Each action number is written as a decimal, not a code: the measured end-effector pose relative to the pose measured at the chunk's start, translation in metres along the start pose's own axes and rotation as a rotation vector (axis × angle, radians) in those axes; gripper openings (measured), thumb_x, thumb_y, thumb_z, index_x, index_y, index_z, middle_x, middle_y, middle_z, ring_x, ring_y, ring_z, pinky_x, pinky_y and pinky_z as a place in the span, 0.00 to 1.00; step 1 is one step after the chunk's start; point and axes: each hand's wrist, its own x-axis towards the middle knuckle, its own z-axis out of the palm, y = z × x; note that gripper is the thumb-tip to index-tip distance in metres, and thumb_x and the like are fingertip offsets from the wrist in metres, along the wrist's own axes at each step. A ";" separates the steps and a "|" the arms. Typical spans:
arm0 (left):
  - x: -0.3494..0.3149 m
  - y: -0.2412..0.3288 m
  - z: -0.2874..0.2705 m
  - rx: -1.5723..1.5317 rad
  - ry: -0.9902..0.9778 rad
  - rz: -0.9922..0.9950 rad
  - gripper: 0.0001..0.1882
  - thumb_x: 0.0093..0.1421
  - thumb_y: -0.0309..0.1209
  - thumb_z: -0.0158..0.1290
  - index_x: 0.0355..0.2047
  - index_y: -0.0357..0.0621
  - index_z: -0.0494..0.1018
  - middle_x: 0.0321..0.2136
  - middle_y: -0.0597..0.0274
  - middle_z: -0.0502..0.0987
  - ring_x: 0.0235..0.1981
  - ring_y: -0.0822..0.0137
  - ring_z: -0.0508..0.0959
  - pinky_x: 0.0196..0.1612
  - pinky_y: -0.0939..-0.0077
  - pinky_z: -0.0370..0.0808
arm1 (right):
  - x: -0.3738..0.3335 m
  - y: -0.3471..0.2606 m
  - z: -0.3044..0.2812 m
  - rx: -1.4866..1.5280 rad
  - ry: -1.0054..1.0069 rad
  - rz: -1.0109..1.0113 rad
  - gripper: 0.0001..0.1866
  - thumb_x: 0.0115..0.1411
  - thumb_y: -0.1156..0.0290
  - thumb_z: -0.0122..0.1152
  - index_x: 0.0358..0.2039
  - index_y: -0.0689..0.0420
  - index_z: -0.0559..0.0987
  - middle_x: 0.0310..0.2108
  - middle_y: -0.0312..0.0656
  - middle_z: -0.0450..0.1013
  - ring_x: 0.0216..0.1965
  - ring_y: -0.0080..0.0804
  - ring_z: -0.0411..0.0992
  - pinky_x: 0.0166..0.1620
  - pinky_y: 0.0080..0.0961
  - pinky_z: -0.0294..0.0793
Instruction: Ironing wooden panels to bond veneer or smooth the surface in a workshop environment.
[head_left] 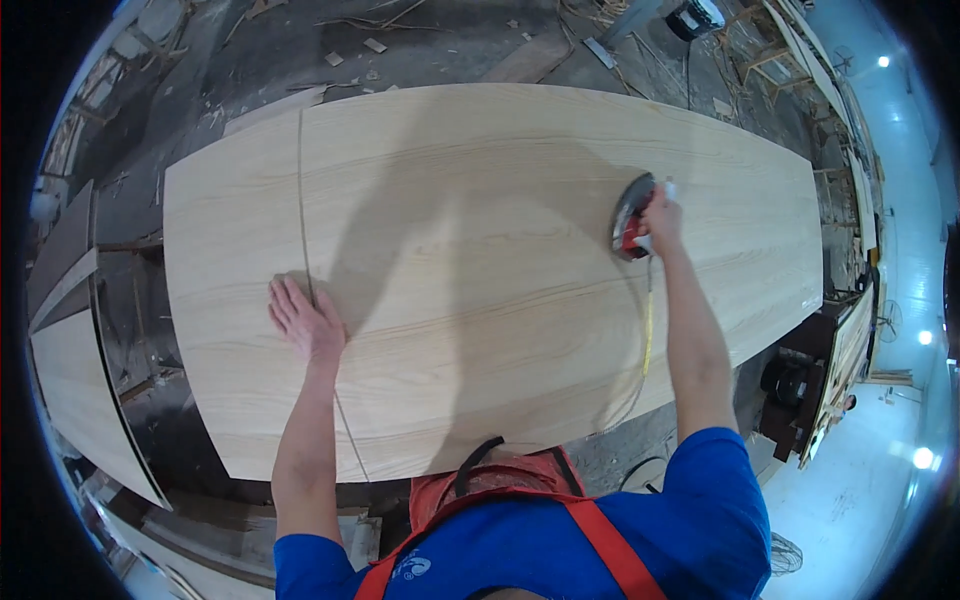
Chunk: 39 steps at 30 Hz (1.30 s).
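Note:
A large pale wood-grained panel (520, 270) lies flat before me, with a thin dark seam (303, 190) running across its left part. My left hand (310, 320) rests palm down on the panel, fingers stretched out, beside and partly over that seam. On the right half, my right hand (662, 222) is wrapped round the handle of a red clothes iron (631, 212) with a dark, shiny, pointed base. The iron is at the panel's surface; whether its whole base touches cannot be told. From its rear a yellowish cord (648, 330) runs toward the near edge.
More boards (90, 400) are propped at the left. Beyond the far edge, scraps and strips litter the grey floor (400, 50), with a black bucket (695, 18) at the far right. A dark machine or cabinet (800, 380) stands near the right end. The red apron (500, 475) reaches the near edge.

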 end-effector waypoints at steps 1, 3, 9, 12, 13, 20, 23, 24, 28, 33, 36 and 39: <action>-0.002 -0.010 -0.002 -0.008 0.001 -0.003 0.35 0.74 0.45 0.46 0.72 0.34 0.59 0.74 0.40 0.57 0.77 0.45 0.53 0.77 0.46 0.48 | -0.041 -0.011 0.032 -0.126 -0.106 -0.080 0.37 0.77 0.44 0.43 0.24 0.64 0.80 0.15 0.44 0.73 0.15 0.36 0.75 0.21 0.39 0.74; 0.000 -0.009 0.000 -0.051 0.003 0.002 0.33 0.74 0.44 0.45 0.72 0.35 0.59 0.74 0.41 0.57 0.77 0.45 0.53 0.78 0.47 0.47 | -0.096 -0.020 0.085 -0.358 -0.196 -0.261 0.34 0.78 0.46 0.40 0.41 0.65 0.84 0.24 0.64 0.77 0.32 0.56 0.82 0.36 0.52 0.76; 0.000 -0.011 0.010 -0.094 0.014 0.002 0.30 0.77 0.44 0.40 0.73 0.40 0.60 0.75 0.46 0.57 0.78 0.50 0.52 0.78 0.49 0.47 | -0.272 -0.069 0.236 -0.241 -0.529 -0.668 0.28 0.74 0.51 0.53 0.28 0.64 0.82 0.27 0.66 0.77 0.34 0.63 0.80 0.36 0.53 0.78; -0.008 -0.020 0.013 -0.040 -0.015 -0.002 0.31 0.77 0.46 0.40 0.73 0.41 0.60 0.76 0.49 0.57 0.78 0.53 0.52 0.78 0.50 0.47 | -0.309 -0.094 0.230 -0.281 -0.768 -0.661 0.29 0.73 0.50 0.53 0.34 0.69 0.82 0.33 0.66 0.80 0.41 0.64 0.81 0.46 0.55 0.80; -0.009 -0.023 0.014 -0.012 -0.018 -0.024 0.31 0.76 0.46 0.40 0.73 0.42 0.60 0.76 0.50 0.57 0.78 0.53 0.52 0.78 0.51 0.47 | -0.308 -0.094 0.221 -0.327 -0.804 -0.682 0.28 0.72 0.50 0.55 0.34 0.67 0.82 0.33 0.66 0.79 0.41 0.64 0.80 0.44 0.55 0.79; -0.007 -0.034 0.001 0.092 -0.017 -0.040 0.33 0.75 0.47 0.42 0.73 0.42 0.59 0.75 0.50 0.59 0.77 0.51 0.54 0.77 0.51 0.49 | -0.162 -0.056 0.092 -0.282 -0.634 -0.474 0.27 0.75 0.47 0.50 0.36 0.59 0.84 0.29 0.60 0.79 0.33 0.62 0.80 0.34 0.51 0.77; -0.002 -0.022 0.014 0.063 -0.014 -0.006 0.33 0.75 0.47 0.43 0.73 0.41 0.59 0.74 0.48 0.59 0.77 0.51 0.55 0.77 0.51 0.49 | -0.027 0.011 0.018 -0.388 -0.159 -0.514 0.34 0.77 0.46 0.48 0.24 0.62 0.79 0.14 0.48 0.68 0.16 0.36 0.72 0.22 0.44 0.69; 0.001 -0.014 0.020 0.034 -0.002 0.008 0.33 0.75 0.47 0.43 0.73 0.41 0.59 0.74 0.48 0.59 0.77 0.51 0.55 0.77 0.50 0.49 | 0.014 0.031 -0.019 -0.228 -0.145 -0.291 0.33 0.76 0.45 0.49 0.20 0.56 0.76 0.13 0.38 0.66 0.15 0.28 0.68 0.19 0.37 0.67; -0.003 -0.009 0.024 0.000 -0.006 -0.003 0.33 0.75 0.47 0.43 0.73 0.40 0.59 0.74 0.46 0.59 0.76 0.49 0.55 0.77 0.50 0.49 | 0.073 0.055 -0.113 0.118 0.154 0.044 0.33 0.76 0.44 0.47 0.19 0.55 0.73 0.14 0.38 0.69 0.13 0.30 0.67 0.19 0.32 0.69; -0.007 -0.013 0.010 0.019 -0.020 -0.017 0.34 0.75 0.46 0.43 0.73 0.38 0.58 0.75 0.44 0.57 0.77 0.49 0.53 0.77 0.49 0.48 | 0.007 0.066 -0.093 0.077 0.174 0.192 0.37 0.76 0.41 0.42 0.19 0.58 0.74 0.12 0.41 0.68 0.13 0.35 0.69 0.21 0.38 0.72; -0.004 -0.005 0.009 0.030 -0.056 -0.022 0.35 0.76 0.48 0.40 0.74 0.39 0.57 0.76 0.45 0.55 0.78 0.50 0.51 0.78 0.49 0.46 | -0.067 0.072 -0.050 -0.148 0.019 0.021 0.40 0.76 0.43 0.43 0.24 0.68 0.82 0.17 0.53 0.77 0.23 0.47 0.82 0.28 0.46 0.79; -0.008 -0.026 -0.001 0.040 -0.071 -0.081 0.34 0.76 0.49 0.39 0.74 0.39 0.57 0.76 0.46 0.54 0.78 0.50 0.51 0.78 0.49 0.45 | -0.202 0.026 0.051 -0.409 -0.076 -0.214 0.32 0.76 0.49 0.47 0.35 0.69 0.83 0.28 0.65 0.79 0.37 0.63 0.82 0.38 0.55 0.77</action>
